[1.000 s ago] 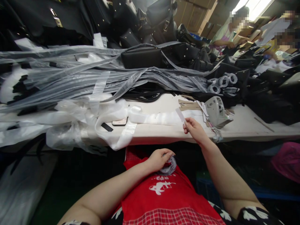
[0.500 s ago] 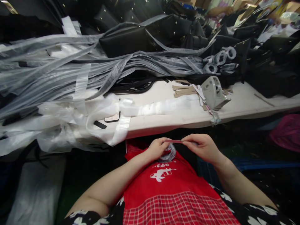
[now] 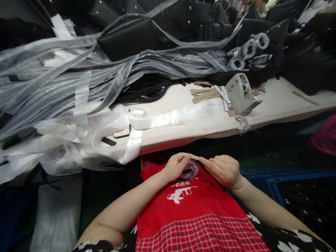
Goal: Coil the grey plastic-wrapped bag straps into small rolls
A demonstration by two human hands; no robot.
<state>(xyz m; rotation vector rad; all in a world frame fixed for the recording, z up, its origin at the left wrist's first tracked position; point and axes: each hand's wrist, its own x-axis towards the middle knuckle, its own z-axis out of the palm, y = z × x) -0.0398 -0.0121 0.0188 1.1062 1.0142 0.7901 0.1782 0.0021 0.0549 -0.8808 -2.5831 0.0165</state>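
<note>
In front of the red apron (image 3: 183,206), a thin pale-tan strip (image 3: 193,156) spans the gap between my two hands. Thumb and fingers of my left hand (image 3: 177,167) pinch its left end. My right hand (image 3: 223,169) has its fingers curled, with the tips pressed on the strip's right end. Just below the strip, a coil of translucent, greyish strip (image 3: 190,170) sits against the apron, partly hidden by my left hand. What carries the coil cannot be made out.
Beyond my hands runs a white table edge (image 3: 173,140). On it lie clear plastic wrap (image 3: 112,115), brown card strips (image 3: 206,95) and a grey tape dispenser (image 3: 238,94). Plastic-wrapped straps (image 3: 157,66) and black bags (image 3: 147,38) are piled behind. A blue crate (image 3: 274,187) stands at right.
The strip showed a reddish face before and now looks pale tan and slightly tilted. My right hand has turned, its fingers more curled. The camera view has shifted a little.
</note>
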